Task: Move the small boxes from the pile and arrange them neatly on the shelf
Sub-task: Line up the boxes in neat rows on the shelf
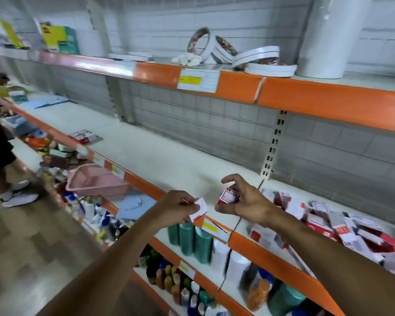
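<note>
A jumbled pile of small red-and-white boxes lies on the right part of the middle shelf. My right hand holds one red-and-white small box just left of the pile, above the shelf's front edge. My left hand pinches another small white box with red trim by its corner, a short way left of the right hand. A few similar boxes lie farther left on the same shelf.
The upper shelf carries white tape rolls and a large white roll. Below are green bottles and several other bottles. A pink basket rests on clutter at the left. Another person's legs and shoes stand far left.
</note>
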{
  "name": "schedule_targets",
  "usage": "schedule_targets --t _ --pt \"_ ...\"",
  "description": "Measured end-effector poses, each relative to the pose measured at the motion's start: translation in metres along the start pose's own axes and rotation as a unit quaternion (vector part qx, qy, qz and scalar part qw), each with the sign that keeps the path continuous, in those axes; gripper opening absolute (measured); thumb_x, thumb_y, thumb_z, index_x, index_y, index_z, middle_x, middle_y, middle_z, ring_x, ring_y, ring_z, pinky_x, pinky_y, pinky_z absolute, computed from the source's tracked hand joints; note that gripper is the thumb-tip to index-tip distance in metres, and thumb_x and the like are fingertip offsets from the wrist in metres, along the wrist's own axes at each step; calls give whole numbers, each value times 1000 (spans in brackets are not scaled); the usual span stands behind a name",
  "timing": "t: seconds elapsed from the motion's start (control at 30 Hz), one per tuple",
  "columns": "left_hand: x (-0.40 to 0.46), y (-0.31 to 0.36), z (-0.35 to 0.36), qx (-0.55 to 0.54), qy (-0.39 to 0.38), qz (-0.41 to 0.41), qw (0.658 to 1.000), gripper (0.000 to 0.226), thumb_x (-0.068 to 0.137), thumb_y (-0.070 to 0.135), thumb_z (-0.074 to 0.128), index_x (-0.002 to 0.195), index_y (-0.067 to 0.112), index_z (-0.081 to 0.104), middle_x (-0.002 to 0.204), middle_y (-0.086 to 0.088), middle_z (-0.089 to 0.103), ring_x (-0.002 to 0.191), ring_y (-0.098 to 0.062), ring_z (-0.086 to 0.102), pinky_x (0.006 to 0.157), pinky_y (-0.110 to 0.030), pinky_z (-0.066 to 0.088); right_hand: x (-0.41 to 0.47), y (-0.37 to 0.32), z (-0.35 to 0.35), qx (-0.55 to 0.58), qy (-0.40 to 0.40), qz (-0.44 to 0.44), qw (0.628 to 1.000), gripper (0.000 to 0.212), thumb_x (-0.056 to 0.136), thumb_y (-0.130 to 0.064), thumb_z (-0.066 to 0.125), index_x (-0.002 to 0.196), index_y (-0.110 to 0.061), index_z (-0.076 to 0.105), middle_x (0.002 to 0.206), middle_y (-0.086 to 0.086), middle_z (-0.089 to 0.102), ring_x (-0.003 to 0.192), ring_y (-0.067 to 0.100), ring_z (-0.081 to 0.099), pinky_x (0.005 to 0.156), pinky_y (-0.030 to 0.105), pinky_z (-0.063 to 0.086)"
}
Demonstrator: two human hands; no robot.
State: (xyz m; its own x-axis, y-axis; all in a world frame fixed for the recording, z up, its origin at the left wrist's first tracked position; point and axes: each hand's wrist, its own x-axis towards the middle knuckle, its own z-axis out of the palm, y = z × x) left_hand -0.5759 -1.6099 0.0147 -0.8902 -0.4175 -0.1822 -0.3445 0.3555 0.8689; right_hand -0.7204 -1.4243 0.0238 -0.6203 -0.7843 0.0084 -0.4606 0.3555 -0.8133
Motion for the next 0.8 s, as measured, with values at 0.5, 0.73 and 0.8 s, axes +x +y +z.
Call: schedule_targets --t 0.5,0.73,0.8 --pt "-29 -107 -181 -125 88 -45 987 18 99 18 56 113 28 61 95 -10 65 78 -21 66 83 -45 60 121 -83 175 117 -81 15 990 28 70 -13 86 92 -20 69 73 -5 65 61 7 60 59 25 49" --pt "-23 -141 -236 -225 102 -84 965 27 98 11 55 124 16 61 126 -22 59 94 -30 63 81 -43 59 177 -115 221 184 -90 67 977 26 77 -3 72 101 -15 70 103 13 68 82 14 68 76 31 60" --pt "-15 -149 -251 -232 100 -81 964 25 98 15 56 122 20 64 125 -19 61 101 -34 65 86 -46 59 194 -121 227 187 -94 64 976 28 75 -4 76 99 -17 71 102 11 69 83 13 69 72 30 60"
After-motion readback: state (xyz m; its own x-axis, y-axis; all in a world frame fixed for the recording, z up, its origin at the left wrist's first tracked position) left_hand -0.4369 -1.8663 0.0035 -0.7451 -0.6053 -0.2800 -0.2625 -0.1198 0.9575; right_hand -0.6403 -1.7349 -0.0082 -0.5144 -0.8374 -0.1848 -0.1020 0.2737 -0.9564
